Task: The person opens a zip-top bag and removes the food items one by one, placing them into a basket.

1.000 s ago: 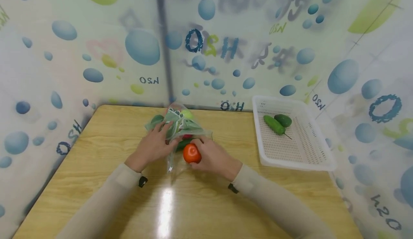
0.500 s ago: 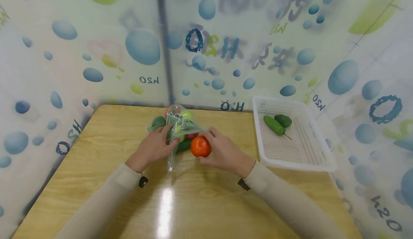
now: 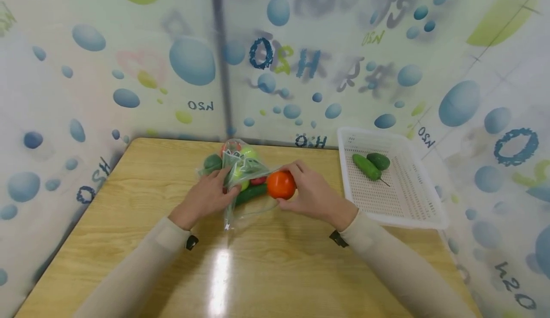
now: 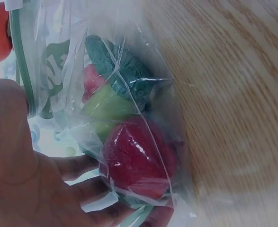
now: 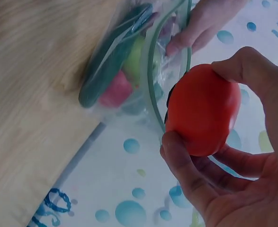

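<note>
My right hand (image 3: 315, 194) holds a red tomato (image 3: 281, 185) between thumb and fingers, right at the mouth of a clear zip bag (image 3: 259, 168). Its green-edged opening (image 5: 151, 71) faces the tomato in the right wrist view. My left hand (image 3: 202, 198) grips the bag's other side, with the thumb by the opening and fingers along the plastic. Inside lie a long dark green cucumber (image 5: 112, 64), a pink-red piece (image 5: 116, 89), light green pieces (image 5: 135, 59) and a large dark red round piece (image 4: 138, 158). The bag rests on the wooden table (image 3: 275, 265).
A white perforated plastic basket (image 3: 397, 221) stands at the right of the table. In it are a long green pepper (image 3: 366, 166) and a shorter dark green vegetable (image 3: 379, 161). A patterned curtain (image 3: 275, 103) hangs along the table's back edge.
The right hand has drawn the tomato to the right and slightly up, away from the bag's middle to its opening. The left hand stays on the bag, almost still.
</note>
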Demonstrator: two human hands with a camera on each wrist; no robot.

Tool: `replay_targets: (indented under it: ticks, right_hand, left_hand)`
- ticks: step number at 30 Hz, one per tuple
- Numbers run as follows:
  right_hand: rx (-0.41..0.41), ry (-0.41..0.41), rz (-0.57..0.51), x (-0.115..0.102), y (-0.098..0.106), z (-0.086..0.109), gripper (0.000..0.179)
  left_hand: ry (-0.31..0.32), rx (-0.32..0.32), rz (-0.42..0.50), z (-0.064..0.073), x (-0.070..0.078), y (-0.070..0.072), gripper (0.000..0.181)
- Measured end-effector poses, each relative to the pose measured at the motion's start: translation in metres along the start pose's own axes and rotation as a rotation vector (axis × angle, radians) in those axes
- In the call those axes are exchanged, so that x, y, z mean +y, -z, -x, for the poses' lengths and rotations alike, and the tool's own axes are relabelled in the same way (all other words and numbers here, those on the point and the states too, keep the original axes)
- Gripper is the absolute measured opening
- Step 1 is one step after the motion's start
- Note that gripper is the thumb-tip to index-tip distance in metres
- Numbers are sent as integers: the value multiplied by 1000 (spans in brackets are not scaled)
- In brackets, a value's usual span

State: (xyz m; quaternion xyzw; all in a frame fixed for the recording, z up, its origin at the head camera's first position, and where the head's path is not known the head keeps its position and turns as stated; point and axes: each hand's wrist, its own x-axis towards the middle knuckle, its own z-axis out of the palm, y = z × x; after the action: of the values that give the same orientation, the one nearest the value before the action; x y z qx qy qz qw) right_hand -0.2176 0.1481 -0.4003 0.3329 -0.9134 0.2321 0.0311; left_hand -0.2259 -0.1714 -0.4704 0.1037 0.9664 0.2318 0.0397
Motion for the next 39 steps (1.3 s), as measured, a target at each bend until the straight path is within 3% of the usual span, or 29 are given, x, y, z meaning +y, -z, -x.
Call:
replay_targets:
  ticks: [7,14,21,30,39]
  right_hand:
    - [48,-38,-10,19,21,1,69]
    - [93,-109,70,50,40,2,67]
    - [59,-284,55,89,63,4,66]
    - [37,-405,61,141,80,7,68]
    - [-30,-530,100,174,95,7,72]
  left_hand:
    - [2,-12,2,2,-1,-1,86]
    - [13,-26,-10,5,-3,0,88]
    - [26,-35,-4,6,-3,1,87]
    - [17,-20,-4,7,-4,2,86]
    - [12,-27,-8,8,-6,1,87]
